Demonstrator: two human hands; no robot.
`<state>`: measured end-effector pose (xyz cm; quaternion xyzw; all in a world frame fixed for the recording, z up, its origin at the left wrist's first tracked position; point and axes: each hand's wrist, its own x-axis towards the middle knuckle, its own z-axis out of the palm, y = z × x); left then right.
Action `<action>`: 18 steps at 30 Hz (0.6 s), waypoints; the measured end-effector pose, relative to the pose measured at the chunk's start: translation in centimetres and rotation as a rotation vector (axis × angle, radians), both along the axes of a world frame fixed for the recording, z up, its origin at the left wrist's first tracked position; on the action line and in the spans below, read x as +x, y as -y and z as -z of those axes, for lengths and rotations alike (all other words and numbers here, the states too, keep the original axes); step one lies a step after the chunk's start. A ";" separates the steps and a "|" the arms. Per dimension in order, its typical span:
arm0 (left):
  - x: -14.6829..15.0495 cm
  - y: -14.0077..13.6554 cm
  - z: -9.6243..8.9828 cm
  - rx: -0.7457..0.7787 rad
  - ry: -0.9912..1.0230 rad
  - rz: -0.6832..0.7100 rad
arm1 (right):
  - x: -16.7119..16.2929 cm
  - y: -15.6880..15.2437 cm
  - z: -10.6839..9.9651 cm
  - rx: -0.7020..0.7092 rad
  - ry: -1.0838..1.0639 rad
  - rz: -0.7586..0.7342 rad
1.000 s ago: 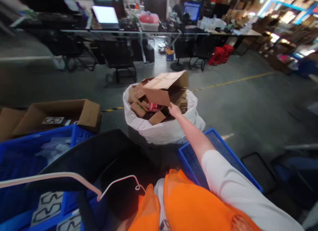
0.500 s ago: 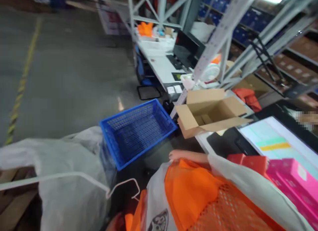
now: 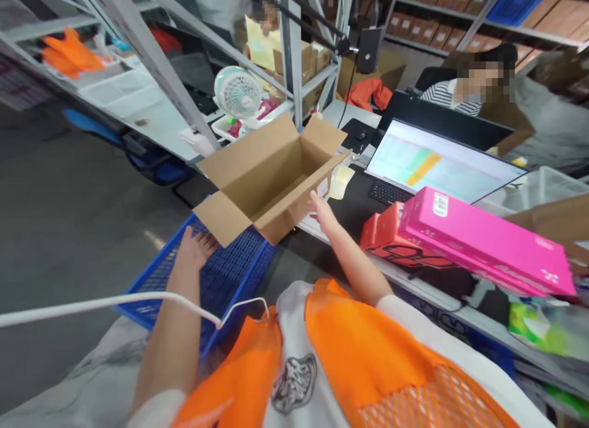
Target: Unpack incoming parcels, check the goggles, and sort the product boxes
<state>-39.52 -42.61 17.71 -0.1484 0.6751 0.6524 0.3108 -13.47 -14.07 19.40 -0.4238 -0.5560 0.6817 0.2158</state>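
Note:
An open cardboard box (image 3: 294,208) with its flaps folded out is in the middle of the head view, partly over the blue plastic basket (image 3: 230,262) and by the desk's edge. Over the basket, my left hand (image 3: 196,247) is open with its fingers spread, just below the box's left flap. Close to the label on the box's right end, my right hand (image 3: 323,214) is also open, fingers apart. Whether either palm touches the cardboard I cannot tell. The part of the box interior that shows holds nothing I can make out.
On the desk to the right are pink boxes (image 3: 483,237), red boxes (image 3: 384,228), a monitor (image 3: 421,161) and a keyboard (image 3: 389,193). A white fan (image 3: 238,93) stands behind a metal post. Another person (image 3: 460,96) sits beyond the monitor. A white cord (image 3: 138,297) crosses in front.
My view has swung to the right. My left hand has come into sight above the basket, and my right hand has reached forward to the cardboard box.

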 end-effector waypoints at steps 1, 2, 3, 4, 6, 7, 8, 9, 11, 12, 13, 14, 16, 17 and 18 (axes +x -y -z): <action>0.0 -2.9 -0.2 0.020 0.010 0.016 | -1.0 -1.0 -0.2 -0.040 -0.021 -0.010; 0.2 -5.1 -0.4 0.033 0.013 0.016 | -2.1 -1.8 -0.4 -0.071 -0.035 -0.025; 0.6 -6.6 -0.6 0.040 0.008 0.005 | -3.0 -2.5 -0.7 -0.088 -0.044 -0.034; 1.2 -7.5 -0.8 0.047 -0.004 -0.012 | -3.6 -3.0 -0.9 -0.101 -0.054 -0.027; 2.8 -8.0 -0.9 0.069 -0.044 -0.049 | -3.6 -3.8 -1.0 -0.118 -0.075 0.023; 3.9 -7.7 -0.8 0.087 -0.072 -0.064 | -2.9 -4.0 -1.0 -0.124 -0.082 0.049; 5.1 -7.3 -0.7 0.108 -0.102 -0.078 | -1.8 -4.1 -0.8 -0.133 -0.083 0.065; 6.5 -6.6 -0.4 0.127 -0.129 -0.092 | -0.4 -4.0 -0.4 -0.145 -0.078 0.073; 9.4 -5.0 0.2 0.152 -0.169 -0.124 | 3.1 -3.4 0.5 -0.194 -0.070 0.077; 10.9 -4.1 0.6 0.150 -0.191 -0.129 | 5.0 -2.8 1.1 -0.217 -0.064 0.084; 12.4 -3.2 0.9 0.143 -0.225 -0.117 | 6.7 -2.2 1.7 -0.239 -0.056 0.092; 13.9 -2.2 1.1 0.109 -0.300 -0.055 | 8.4 -1.5 2.4 -0.256 -0.048 0.107; 16.5 -0.4 1.3 0.048 -0.378 0.102 | 10.9 -0.1 3.9 -0.288 -0.023 0.138; 17.5 0.3 1.2 0.039 -0.391 0.186 | 11.8 0.5 4.6 -0.324 -0.006 0.164; 18.4 0.9 0.9 0.047 -0.387 0.271 | 12.4 1.0 5.4 -0.359 0.025 0.176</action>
